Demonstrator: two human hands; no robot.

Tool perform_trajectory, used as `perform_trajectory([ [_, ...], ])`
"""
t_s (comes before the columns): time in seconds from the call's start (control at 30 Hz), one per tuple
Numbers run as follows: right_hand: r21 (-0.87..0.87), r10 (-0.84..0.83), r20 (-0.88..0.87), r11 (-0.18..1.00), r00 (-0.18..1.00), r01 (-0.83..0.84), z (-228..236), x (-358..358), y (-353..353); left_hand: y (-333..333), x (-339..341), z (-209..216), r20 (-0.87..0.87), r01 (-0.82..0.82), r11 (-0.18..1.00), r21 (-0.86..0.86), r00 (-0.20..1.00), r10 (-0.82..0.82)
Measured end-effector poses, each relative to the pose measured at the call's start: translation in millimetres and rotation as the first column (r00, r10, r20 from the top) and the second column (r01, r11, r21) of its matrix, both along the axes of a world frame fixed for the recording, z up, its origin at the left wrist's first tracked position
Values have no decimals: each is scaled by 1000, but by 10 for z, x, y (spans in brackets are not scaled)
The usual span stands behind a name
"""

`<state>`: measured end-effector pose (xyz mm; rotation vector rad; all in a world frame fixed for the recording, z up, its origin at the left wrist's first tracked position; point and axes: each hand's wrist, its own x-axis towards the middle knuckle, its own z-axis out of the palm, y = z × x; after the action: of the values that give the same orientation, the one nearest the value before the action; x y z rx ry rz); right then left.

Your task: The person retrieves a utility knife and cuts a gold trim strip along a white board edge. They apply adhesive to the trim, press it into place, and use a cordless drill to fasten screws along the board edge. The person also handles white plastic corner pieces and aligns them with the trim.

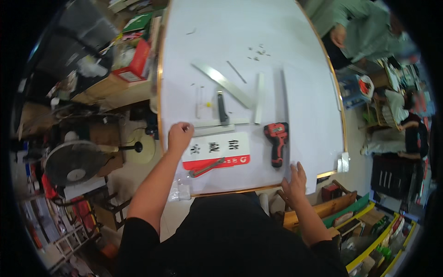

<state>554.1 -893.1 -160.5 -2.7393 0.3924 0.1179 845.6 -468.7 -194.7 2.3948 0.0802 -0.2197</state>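
Note:
My left hand (180, 135) is at the table's left edge, its fingers closed on the left end of a pale strip (214, 130). Just beyond lies a second thin strip (235, 122). My right hand (296, 182) rests, fingers apart, at the near left corner of a long white panel (314, 124). A red and black cordless drill (277, 143) lies left of that panel. Between my hands is a red and white sign (217, 150) with a grey and red hand tool (206, 167) on it. A dark-handled cutter (222, 108) lies beyond the strips.
On the white table (203, 18) lie a wide metallic strip (221, 83), an upright-lying pale strip (260, 98), a thin dark rod (236, 72) and several small screws (256, 53). A fan (76, 161) stands left. Another person (364, 32) stands at the far right.

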Motion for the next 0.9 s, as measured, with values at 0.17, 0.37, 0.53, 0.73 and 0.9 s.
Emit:
perform_trajectory([
  [0.17,43,-198,60,980,978,196,32,40,-297,-482,695,-373,-116,35,960,277,993,-3],
  [0.37,219,-315,72,931,946,293,6,235,-599,-631,807,-377,-28,-109,949,295,992,123],
  [0.53,654,-290,97,739,952,159,188,784,-185,-1364,102,-72,-110,-91,836,-541,993,37],
  [0.73,912,-328,-238,247,914,327,432,1613,202,-2409,-707,504,-153,280,827,-487,905,-397],
  [0.9,936,-321,-258,149,911,318,308,1807,22,-2427,-540,618,-85,414,795,-442,864,-497],
])
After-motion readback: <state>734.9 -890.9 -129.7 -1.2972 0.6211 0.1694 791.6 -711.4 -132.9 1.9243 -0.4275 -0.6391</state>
